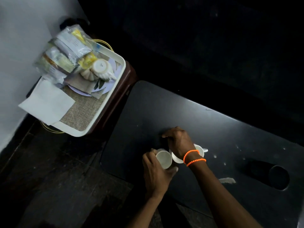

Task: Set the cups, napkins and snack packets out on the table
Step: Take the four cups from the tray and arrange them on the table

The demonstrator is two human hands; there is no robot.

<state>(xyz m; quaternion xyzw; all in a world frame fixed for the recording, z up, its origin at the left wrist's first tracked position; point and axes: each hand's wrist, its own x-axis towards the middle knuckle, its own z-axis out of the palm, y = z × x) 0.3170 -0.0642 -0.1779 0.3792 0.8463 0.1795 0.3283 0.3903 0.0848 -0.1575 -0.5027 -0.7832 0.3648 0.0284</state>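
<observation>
On the desk (213, 129) near edge, my left hand (156, 171) fingers wrap a white cup (163, 158); right hand (178, 141) sits over a second cup (177, 157), grip unclear. Napkins (47, 102) and snack packets (65, 51) sit on the tray (92, 125) at 10 o'clock, nearer my left hand.

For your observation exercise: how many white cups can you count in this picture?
3, perhaps more hidden. One in the left hand: cup; one under the right hand, partly covered; one upside down on the tray.
</observation>
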